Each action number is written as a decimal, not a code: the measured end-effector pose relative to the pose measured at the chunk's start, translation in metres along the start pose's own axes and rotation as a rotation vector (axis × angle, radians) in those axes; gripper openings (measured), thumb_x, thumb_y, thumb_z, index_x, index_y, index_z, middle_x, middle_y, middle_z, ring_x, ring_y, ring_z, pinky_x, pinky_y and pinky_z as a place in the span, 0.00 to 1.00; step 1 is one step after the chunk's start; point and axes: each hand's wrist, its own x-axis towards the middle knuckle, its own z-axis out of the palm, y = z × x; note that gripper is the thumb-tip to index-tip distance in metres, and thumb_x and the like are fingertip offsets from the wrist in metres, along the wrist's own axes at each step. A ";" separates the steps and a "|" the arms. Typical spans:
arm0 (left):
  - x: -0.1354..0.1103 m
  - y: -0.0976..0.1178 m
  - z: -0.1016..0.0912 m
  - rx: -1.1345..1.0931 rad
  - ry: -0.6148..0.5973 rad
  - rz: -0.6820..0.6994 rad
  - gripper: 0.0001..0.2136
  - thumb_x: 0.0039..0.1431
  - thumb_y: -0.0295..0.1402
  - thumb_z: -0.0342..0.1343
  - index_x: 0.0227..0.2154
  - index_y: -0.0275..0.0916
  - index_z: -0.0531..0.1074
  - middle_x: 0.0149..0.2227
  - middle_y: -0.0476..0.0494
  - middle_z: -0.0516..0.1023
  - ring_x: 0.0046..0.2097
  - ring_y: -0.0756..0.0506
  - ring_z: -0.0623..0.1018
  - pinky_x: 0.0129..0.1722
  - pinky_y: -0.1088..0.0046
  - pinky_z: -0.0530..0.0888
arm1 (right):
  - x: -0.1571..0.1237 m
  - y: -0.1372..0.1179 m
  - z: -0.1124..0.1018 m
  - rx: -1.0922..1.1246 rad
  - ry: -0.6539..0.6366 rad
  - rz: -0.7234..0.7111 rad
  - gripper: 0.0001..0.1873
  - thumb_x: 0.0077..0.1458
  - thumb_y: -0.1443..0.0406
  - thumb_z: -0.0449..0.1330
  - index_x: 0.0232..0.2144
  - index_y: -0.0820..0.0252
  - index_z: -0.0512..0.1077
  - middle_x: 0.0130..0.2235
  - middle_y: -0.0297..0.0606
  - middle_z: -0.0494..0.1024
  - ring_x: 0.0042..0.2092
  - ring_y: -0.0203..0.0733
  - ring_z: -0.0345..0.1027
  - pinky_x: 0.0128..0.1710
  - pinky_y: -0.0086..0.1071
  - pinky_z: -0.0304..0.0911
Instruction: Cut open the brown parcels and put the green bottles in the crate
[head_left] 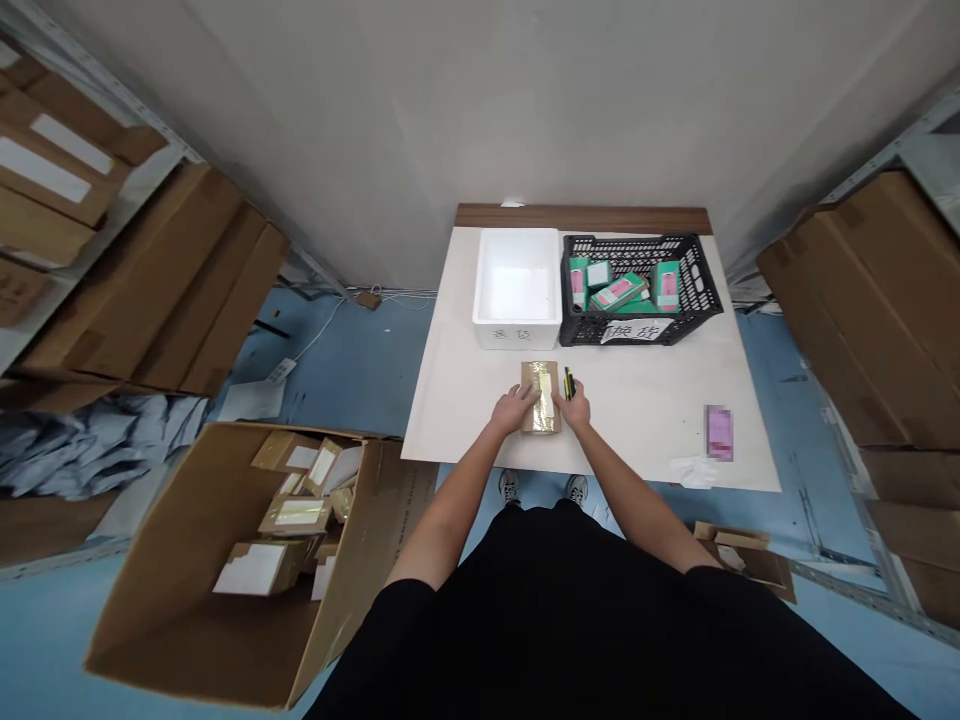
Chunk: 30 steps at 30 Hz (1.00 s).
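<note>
A small cardboard parcel (pixel 541 420) wrapped in shiny tape, with a pale label on top, lies flat near the table's front edge. My left hand (pixel 513 408) grips its left side, the thumb over the top. On the other side, my right hand (pixel 576 408) is closed around a slim black and yellow tool, which looks like a box cutter (pixel 568 382). The thumb of that hand touches the parcel's right edge. Whether a blade is out is too small to tell.
Behind the parcel stand a white foam box (pixel 517 335) and a black plastic crate (pixel 697 300) holding several green and pink boxes (pixel 616 292). A blurred pink item (pixel 718 433) lies at right on the table (pixel 637 400). A large open carton (pixel 187 640) of parcels is at floor left.
</note>
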 end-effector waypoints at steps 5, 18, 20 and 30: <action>0.022 -0.008 -0.010 0.062 -0.151 0.113 0.42 0.56 0.34 0.70 0.72 0.59 0.61 0.79 0.47 0.51 0.79 0.32 0.50 0.71 0.52 0.63 | -0.053 0.044 0.012 -0.019 -0.053 0.098 0.47 0.58 0.44 0.68 0.71 0.53 0.57 0.57 0.49 0.81 0.57 0.58 0.78 0.50 0.43 0.74; 0.044 0.092 0.039 0.075 0.048 -0.430 0.45 0.62 0.51 0.65 0.75 0.36 0.57 0.66 0.22 0.69 0.65 0.23 0.66 0.64 0.44 0.66 | 0.059 0.007 -0.051 -0.113 0.006 -0.047 0.53 0.48 0.56 0.78 0.71 0.57 0.61 0.50 0.53 0.84 0.51 0.60 0.79 0.47 0.40 0.72; 0.045 0.089 0.033 0.092 0.076 -0.374 0.41 0.64 0.47 0.64 0.75 0.37 0.58 0.69 0.23 0.66 0.68 0.24 0.64 0.66 0.46 0.65 | 0.055 0.010 -0.055 -0.015 -0.002 -0.046 0.49 0.55 0.54 0.73 0.72 0.57 0.59 0.51 0.51 0.84 0.49 0.56 0.79 0.45 0.39 0.73; 0.048 0.065 0.040 0.129 0.022 -0.140 0.32 0.73 0.42 0.52 0.77 0.49 0.55 0.79 0.38 0.52 0.79 0.32 0.51 0.73 0.50 0.59 | -0.029 0.078 -0.057 0.583 -0.221 0.049 0.39 0.65 0.47 0.57 0.72 0.54 0.59 0.30 0.26 0.76 0.18 0.32 0.61 0.19 0.27 0.63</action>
